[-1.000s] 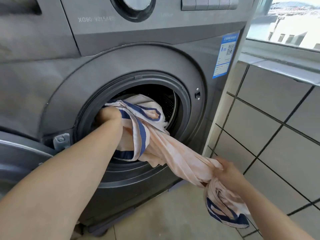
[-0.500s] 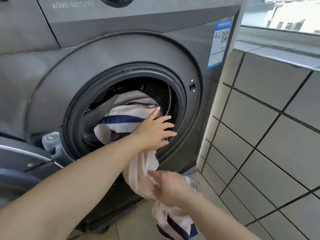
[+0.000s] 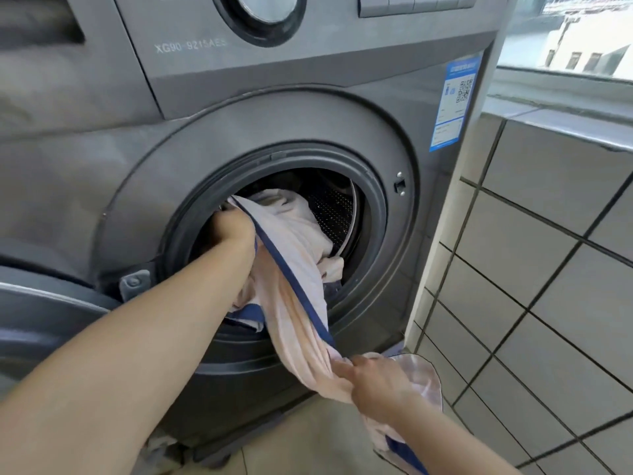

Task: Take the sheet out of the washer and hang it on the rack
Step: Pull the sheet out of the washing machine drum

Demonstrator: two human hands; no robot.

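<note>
Pale peach cotton sheet with navy blue edging (image 3: 291,269) trailing out of the grey front-loading washer (image 3: 274,125), left hand (image 3: 233,224) reaching into the drum, fingers hidden, grip unclear, right hand (image 3: 373,382) clutching the sheet's lower bunch, near the tiled wall (image 3: 531,269)

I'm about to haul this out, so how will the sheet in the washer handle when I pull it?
Probably floppy: the sheet sags in folds between left hand and right hand. It is bunched in the drum, so it may snag. Its loose end hangs low and could drag.
</note>
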